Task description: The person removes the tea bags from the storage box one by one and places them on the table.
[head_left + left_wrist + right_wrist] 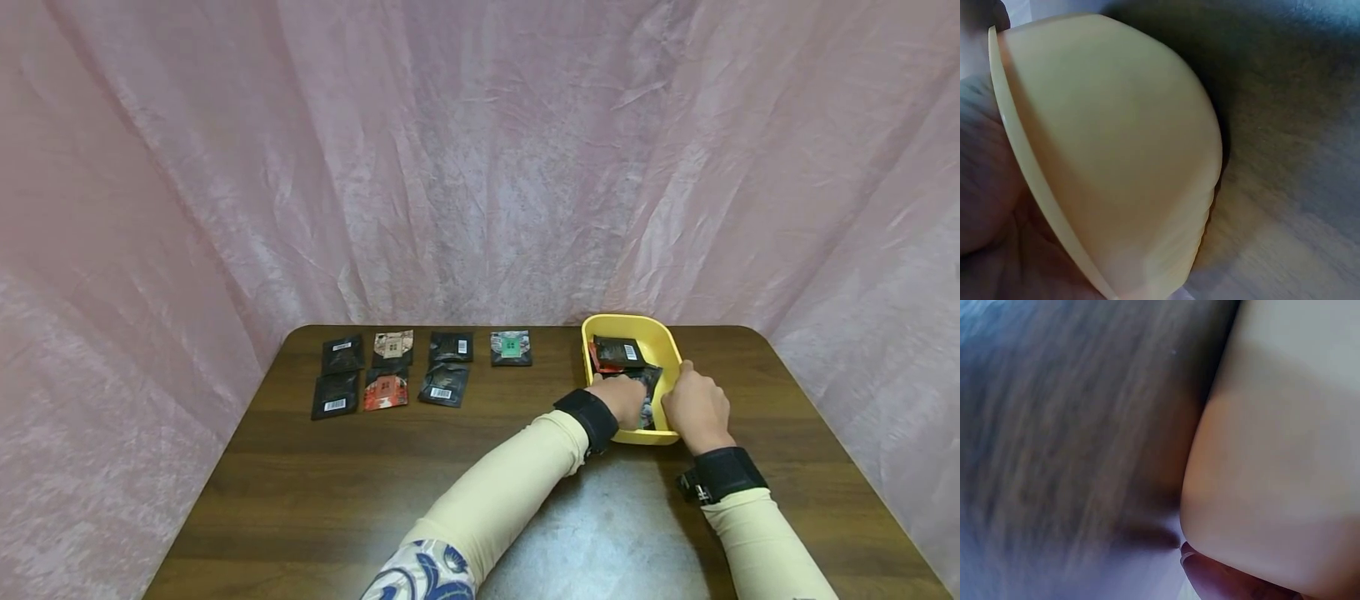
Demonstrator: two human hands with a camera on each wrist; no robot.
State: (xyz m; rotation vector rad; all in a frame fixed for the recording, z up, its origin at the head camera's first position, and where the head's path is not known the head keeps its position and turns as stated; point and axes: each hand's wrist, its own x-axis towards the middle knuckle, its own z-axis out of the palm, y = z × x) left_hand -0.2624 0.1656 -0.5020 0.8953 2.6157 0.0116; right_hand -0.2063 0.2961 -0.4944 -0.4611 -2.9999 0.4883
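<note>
A yellow plastic bin (667, 342) holds several small flat sachets, mostly black with some red; a black sachet (618, 352) with a white barcode lies on top. My left hand (621, 400) reaches over the near left part of the rim, down among the sachets. Its fingertips are hidden, so I cannot tell whether they pinch one. In the left wrist view the bin's outer wall (1116, 125) fills the middle, with the left hand against its rim. My right hand (697, 408) grips the bin's right rim; a finger (1222, 575) shows against the outer wall in the right wrist view.
Left of the bin, sachets lie flat on the brown wooden table (315, 500): black ones (335, 395) in a left pair, a beige one (393, 346) above a red one (386, 389), another black pair (444, 384), and a single green-labelled one (511, 347). Pink curtain (480, 167) hangs behind.
</note>
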